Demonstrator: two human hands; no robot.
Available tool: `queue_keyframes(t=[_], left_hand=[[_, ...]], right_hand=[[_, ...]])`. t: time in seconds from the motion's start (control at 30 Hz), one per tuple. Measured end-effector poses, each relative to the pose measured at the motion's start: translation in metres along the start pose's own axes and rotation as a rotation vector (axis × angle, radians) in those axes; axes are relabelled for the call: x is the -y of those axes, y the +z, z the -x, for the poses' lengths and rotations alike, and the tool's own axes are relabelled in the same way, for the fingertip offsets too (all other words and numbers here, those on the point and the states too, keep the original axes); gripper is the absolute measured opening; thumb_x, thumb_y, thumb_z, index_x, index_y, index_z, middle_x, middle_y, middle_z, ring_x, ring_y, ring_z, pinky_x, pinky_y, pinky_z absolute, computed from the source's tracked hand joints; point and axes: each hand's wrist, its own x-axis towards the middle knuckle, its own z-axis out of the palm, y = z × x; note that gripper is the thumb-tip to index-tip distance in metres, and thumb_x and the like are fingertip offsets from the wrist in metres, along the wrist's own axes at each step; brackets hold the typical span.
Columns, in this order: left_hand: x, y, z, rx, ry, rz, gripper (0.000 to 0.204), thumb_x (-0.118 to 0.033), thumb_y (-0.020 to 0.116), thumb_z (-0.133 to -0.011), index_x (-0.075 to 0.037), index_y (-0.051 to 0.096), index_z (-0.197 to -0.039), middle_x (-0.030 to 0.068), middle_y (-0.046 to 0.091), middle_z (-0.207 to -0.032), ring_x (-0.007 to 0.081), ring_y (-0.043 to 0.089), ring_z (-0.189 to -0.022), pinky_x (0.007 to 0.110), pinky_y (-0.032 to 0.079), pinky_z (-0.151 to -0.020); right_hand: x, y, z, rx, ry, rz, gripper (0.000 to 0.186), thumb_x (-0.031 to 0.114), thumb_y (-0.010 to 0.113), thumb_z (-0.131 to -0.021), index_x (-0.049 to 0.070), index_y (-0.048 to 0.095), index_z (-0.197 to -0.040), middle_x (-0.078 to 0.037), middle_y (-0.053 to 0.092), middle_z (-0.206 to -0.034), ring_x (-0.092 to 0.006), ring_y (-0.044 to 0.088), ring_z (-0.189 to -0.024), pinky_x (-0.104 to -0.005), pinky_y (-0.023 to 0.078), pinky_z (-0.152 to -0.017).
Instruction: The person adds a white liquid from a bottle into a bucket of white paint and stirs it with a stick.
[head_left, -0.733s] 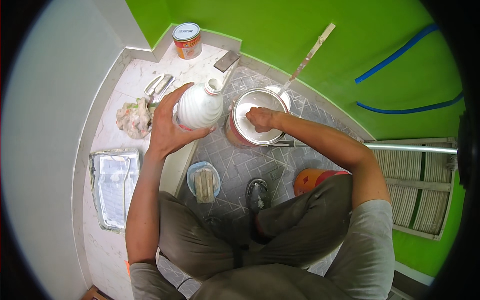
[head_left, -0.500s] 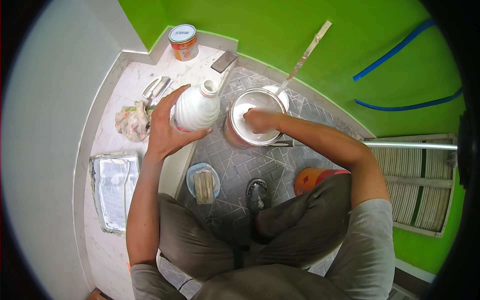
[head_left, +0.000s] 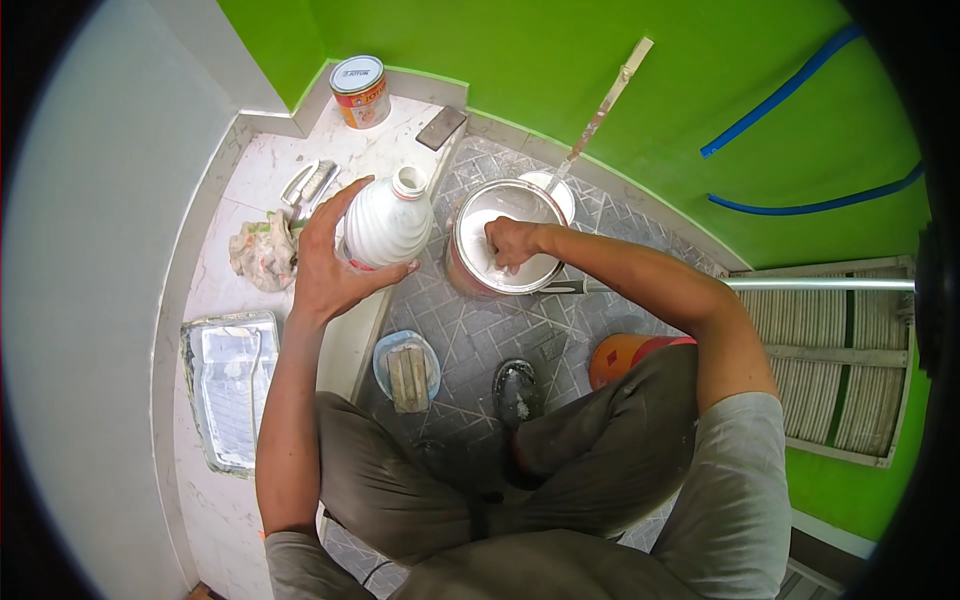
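My left hand (head_left: 325, 262) is wrapped round a white ribbed plastic bottle (head_left: 385, 225), thumb on its near side and fingers behind. The bottle stands upright, and its uncapped mouth faces up. To its right is a large round paint can (head_left: 462, 262), lid off, with white paint (head_left: 480, 226) inside. My right hand (head_left: 513, 244) is closed and reaches over the rim into the can, just above the paint. Whatever its fingers grip is hidden or too small to name.
On the left ledge lie a paint tray (head_left: 232, 385), a crumpled rag (head_left: 262, 252), a brush (head_left: 318, 180), a closed tin (head_left: 360, 92) and a dark flat block (head_left: 441, 128). A blue bowl (head_left: 431, 368), an orange bucket (head_left: 612, 360), a pole (head_left: 820, 284) and a long stick (head_left: 605, 110) surround me.
Blurred by motion before, my right hand now shows sharply inside the can. My left hand keeps its hold on the bottle. The whole view has shifted slightly.
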Motion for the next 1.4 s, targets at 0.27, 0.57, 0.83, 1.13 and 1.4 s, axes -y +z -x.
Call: queue_keyframes(t=[0.27,0.57,0.83,1.13,1.4], left_hand=[[0.0,0.001,0.0,-0.01,0.015,-0.025,0.101,-0.035,0.101,-0.058,-0.006,0.061,-0.146,0.0179,0.069,-0.138,0.034,0.068,-0.127,0.048,0.05,-0.113],[-0.004,0.007,-0.005,0.0,0.045,0.038,0.099,-0.034,0.101,-0.059,-0.006,0.061,-0.145,0.0175,0.07,-0.137,0.0341,0.068,-0.126,0.047,0.051,-0.111],[-0.007,0.009,-0.006,0.005,0.075,0.036,0.099,-0.033,0.101,-0.059,-0.007,0.061,-0.146,0.0175,0.069,-0.138,0.034,0.067,-0.127,0.048,0.052,-0.11],[-0.012,0.006,-0.004,0.001,0.048,0.075,0.099,-0.03,0.1,-0.06,-0.003,0.061,-0.146,0.0158,0.07,-0.138,0.0276,0.067,-0.127,0.043,0.049,-0.115],[-0.022,0.001,-0.002,-0.042,0.061,0.108,0.096,-0.033,0.1,-0.059,-0.005,0.063,-0.143,0.018,0.07,-0.137,0.0344,0.068,-0.126,0.047,0.051,-0.111]], right_hand=[[-0.011,0.002,-0.005,0.028,0.042,-0.359,0.017,0.004,0.08,-0.082,-0.012,0.077,-0.085,-0.021,0.079,-0.081,-0.0221,0.08,-0.07,-0.0332,0.064,-0.067],[-0.008,-0.007,0.004,-0.009,0.018,-0.616,0.018,0.001,0.082,-0.083,-0.015,0.076,-0.087,-0.02,0.078,-0.088,-0.0232,0.08,-0.075,-0.0321,0.065,-0.067],[0.001,-0.024,0.024,-0.157,0.017,-0.628,0.01,-0.001,0.079,-0.089,-0.011,0.078,-0.089,-0.013,0.078,-0.082,-0.0171,0.078,-0.072,-0.0281,0.063,-0.066],[0.016,-0.043,0.055,-0.325,0.13,-0.669,0.012,-0.001,0.077,-0.09,-0.013,0.078,-0.09,-0.016,0.077,-0.081,-0.0195,0.078,-0.068,-0.0287,0.063,-0.063],[0.016,-0.05,0.09,-0.531,0.108,-0.6,0.016,0.005,0.078,-0.089,-0.011,0.08,-0.092,-0.018,0.077,-0.08,-0.0192,0.076,-0.067,-0.0318,0.059,-0.062]])
